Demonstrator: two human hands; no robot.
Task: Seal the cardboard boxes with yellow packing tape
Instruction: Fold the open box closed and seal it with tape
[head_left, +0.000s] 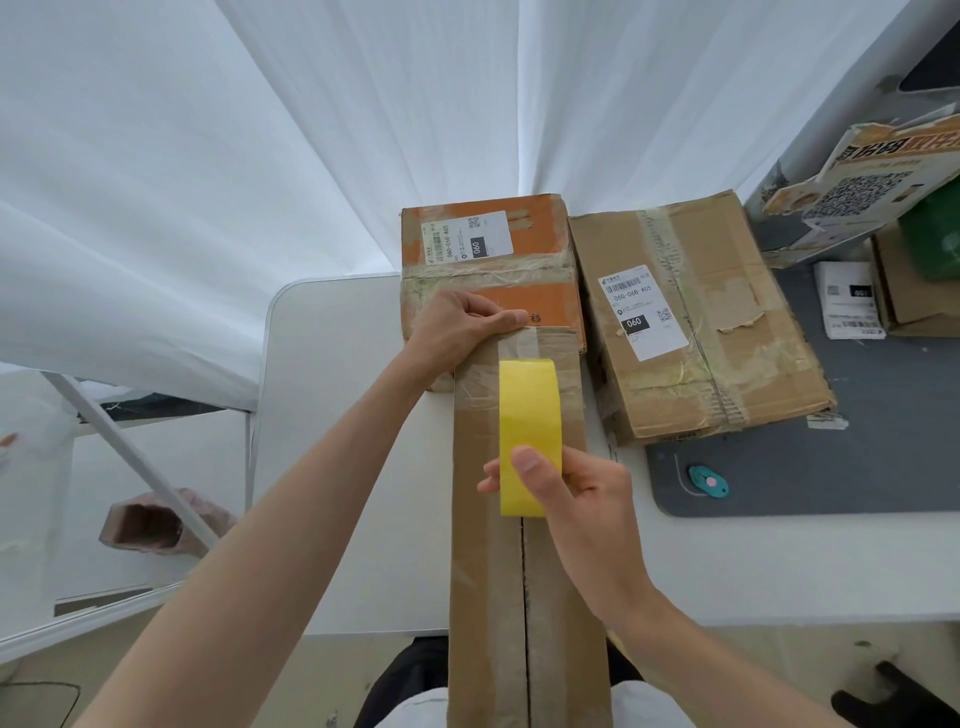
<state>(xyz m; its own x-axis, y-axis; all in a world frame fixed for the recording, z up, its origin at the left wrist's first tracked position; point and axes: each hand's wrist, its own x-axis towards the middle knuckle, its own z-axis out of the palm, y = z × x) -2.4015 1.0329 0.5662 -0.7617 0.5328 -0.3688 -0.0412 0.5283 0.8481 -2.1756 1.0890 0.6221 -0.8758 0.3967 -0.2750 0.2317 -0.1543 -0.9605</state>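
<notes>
A long narrow cardboard box (488, 597) lies lengthwise on the white table (337, 415), reaching toward me, its centre seam showing. My right hand (576, 499) grips a roll of yellow packing tape (530, 415) standing on the box top over the seam. My left hand (462, 322) presses down at the box's far end, thumb laid along the far edge, where clear tape stretches across the cardboard. Beyond it sits an orange-printed box (540, 228) with a white label. A flatter brown box (727, 291) with old tape lies to its right.
A grey mat (857, 441) covers the table's right side, with a small teal cutter (707, 481) on it. Printed cardboard (862, 176), a label sheet (852, 301) and another carton (914, 291) crowd the far right. White curtains hang behind. A pink bag (156, 522) lies on the floor left.
</notes>
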